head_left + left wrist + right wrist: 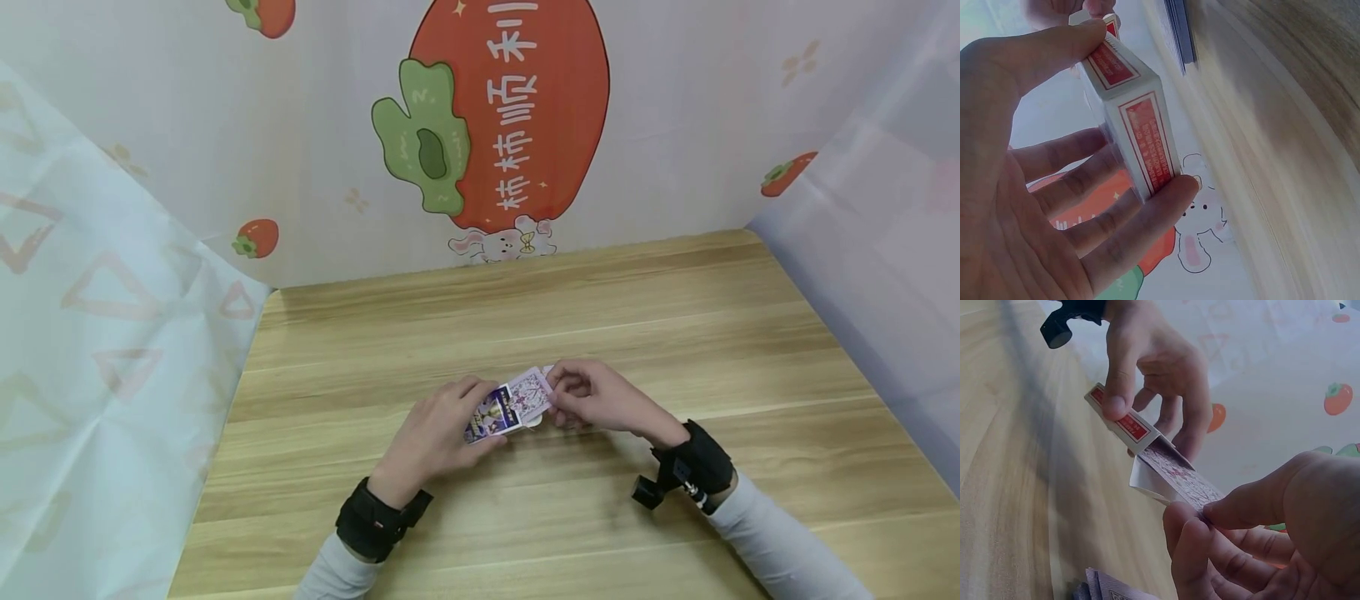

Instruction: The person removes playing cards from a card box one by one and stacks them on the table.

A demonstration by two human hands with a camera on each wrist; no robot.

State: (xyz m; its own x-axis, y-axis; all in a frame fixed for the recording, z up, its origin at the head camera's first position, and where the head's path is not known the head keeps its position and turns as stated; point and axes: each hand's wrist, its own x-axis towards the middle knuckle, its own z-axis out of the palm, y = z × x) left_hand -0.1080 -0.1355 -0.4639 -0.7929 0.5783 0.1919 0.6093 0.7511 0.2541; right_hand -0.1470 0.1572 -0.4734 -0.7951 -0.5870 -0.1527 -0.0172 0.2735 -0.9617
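Observation:
A card box [491, 415] with a purple printed front is held over the table by my left hand [427, 437], thumb on one narrow side and fingers on the other. In the left wrist view its white edges with red panels show on the box [1147, 140]. Playing cards [529, 393] with a patterned back stick partway out of the box's open end. My right hand [600, 396] pinches their outer end between thumb and fingers. A white flap [1147, 480] hangs open beside the cards in the right wrist view.
Dark-edged stacked cards [1179, 34] lie on the wooden table [360, 333] and appear at the bottom of the right wrist view as fanned cards [1113, 589]. A printed cloth [337, 125] hangs along the table's back edge. Black straps with cameras circle both wrists.

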